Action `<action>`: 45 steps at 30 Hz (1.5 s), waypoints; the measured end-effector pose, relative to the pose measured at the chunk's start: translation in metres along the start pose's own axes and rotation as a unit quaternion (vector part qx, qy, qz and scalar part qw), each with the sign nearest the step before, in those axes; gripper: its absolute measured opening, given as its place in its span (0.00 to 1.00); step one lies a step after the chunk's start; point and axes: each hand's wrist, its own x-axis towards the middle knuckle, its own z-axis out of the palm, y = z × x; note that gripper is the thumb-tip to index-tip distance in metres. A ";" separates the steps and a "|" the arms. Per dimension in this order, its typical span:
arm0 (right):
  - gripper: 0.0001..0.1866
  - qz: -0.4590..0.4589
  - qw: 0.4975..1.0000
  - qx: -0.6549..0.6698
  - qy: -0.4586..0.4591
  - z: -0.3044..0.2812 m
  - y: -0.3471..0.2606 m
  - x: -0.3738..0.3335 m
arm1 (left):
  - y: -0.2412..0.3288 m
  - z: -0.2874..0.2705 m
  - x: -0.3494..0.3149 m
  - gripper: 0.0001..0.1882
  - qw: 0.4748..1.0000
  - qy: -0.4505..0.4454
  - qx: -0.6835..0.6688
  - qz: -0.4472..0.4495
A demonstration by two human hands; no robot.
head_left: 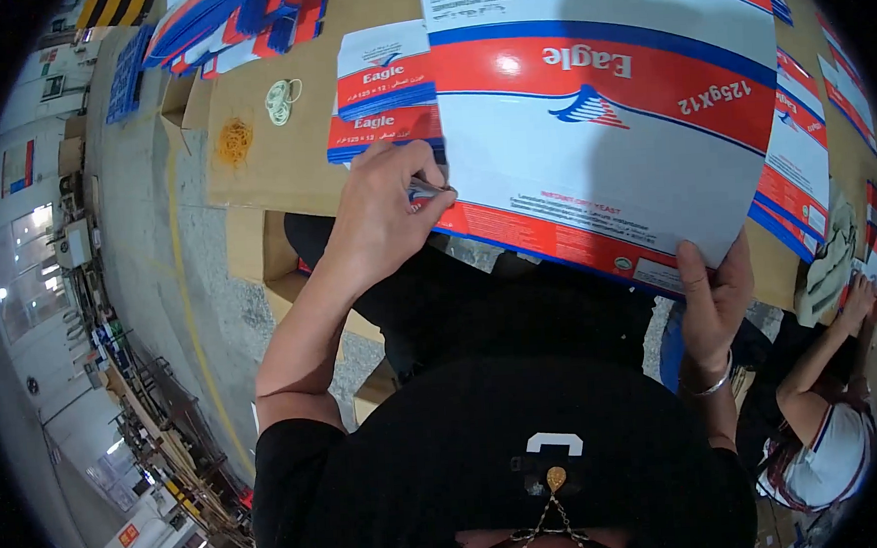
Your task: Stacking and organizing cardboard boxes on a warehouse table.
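Observation:
A large flat printed carton sheet (600,146) in white, red and blue lies over the table's near edge in front of me. My right hand (717,294) grips its lower right corner, thumb on top and fingers underneath. At the sheet's lower left edge, my left hand (390,207) is closed in a pinch. A small greyish piece shows between its thumb and forefinger, too little to name. Just beyond that hand sits a stack of smaller flat cartons (384,83) in the same colours, partly covered by the big sheet.
On the brown table cover (304,172) lie a heap of orange rubber bands (235,141) and a pale coil of bands (278,101). More carton stacks (247,26) stand at the far left, others (794,156) at the right. A co-worker's arm (811,374) reaches in at right.

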 end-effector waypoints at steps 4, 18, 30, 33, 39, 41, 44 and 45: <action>0.19 -0.008 0.999 -0.025 -0.039 0.017 0.008 -0.005 | -0.004 -0.001 -0.012 0.11 0.996 0.059 0.062 -0.033; 0.25 -0.106 0.991 -0.066 -0.044 0.013 -0.003 -0.014 | 0.010 0.015 0.008 0.11 0.991 0.076 0.095 -0.056; 0.24 -0.106 0.991 -0.072 -0.034 0.016 0.001 -0.014 | 0.016 0.030 0.014 0.09 0.973 0.139 0.180 -0.050; 0.24 -0.084 0.995 -0.057 -0.011 0.018 0.000 -0.014 | 0.016 0.033 0.016 0.10 0.974 0.153 0.164 -0.045; 0.22 0.006 1.000 -0.010 0.009 0.015 -0.006 0.002 | 0.013 0.037 0.015 0.11 0.972 0.184 0.146 0.004; 0.22 0.035 0.999 0.037 0.019 0.016 -0.004 0.005 | 0.011 0.038 0.013 0.10 0.973 0.184 0.137 0.023; 0.21 0.042 0.998 0.027 0.027 0.015 -0.001 0.007 | 0.002 0.039 0.012 0.10 0.970 0.197 0.119 0.074; 0.24 0.053 0.998 0.034 0.018 0.013 0.001 0.007 | 0.000 0.040 0.012 0.10 0.971 0.195 0.119 0.076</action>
